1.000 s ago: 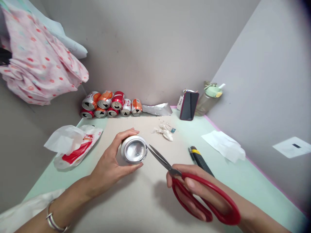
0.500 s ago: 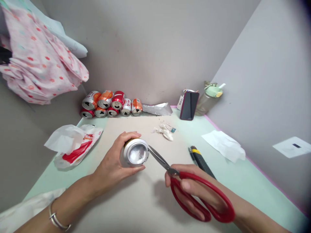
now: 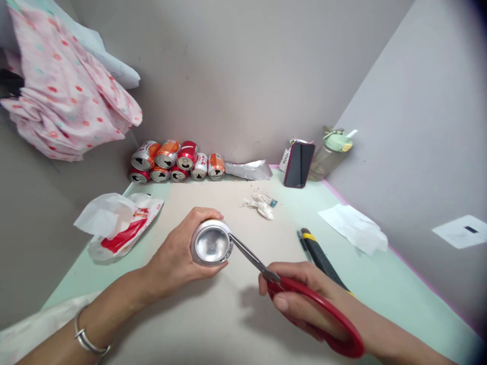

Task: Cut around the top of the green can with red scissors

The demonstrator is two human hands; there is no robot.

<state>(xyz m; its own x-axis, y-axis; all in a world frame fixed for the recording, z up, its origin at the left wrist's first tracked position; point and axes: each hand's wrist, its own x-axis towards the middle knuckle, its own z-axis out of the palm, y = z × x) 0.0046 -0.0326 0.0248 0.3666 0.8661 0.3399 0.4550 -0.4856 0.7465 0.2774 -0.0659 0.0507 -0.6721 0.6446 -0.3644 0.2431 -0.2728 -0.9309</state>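
Observation:
My left hand is wrapped round a drink can lying on its side, its shiny concave bottom facing me. My right hand grips red-handled scissors. Their steel blades look nearly closed, and the tips touch the can's bottom rim on its right side. Both hands hover over a beige board on the pale green table.
Several empty cans are stacked against the back wall beside a flattened metal sheet. A plastic bag lies left, paper scraps centre, a utility knife and white paper right. A phone and bottle stand at the back right.
The scissor handles have come together and the blades have closed against the can's rim. My left hand shifted the can slightly right and toward me.

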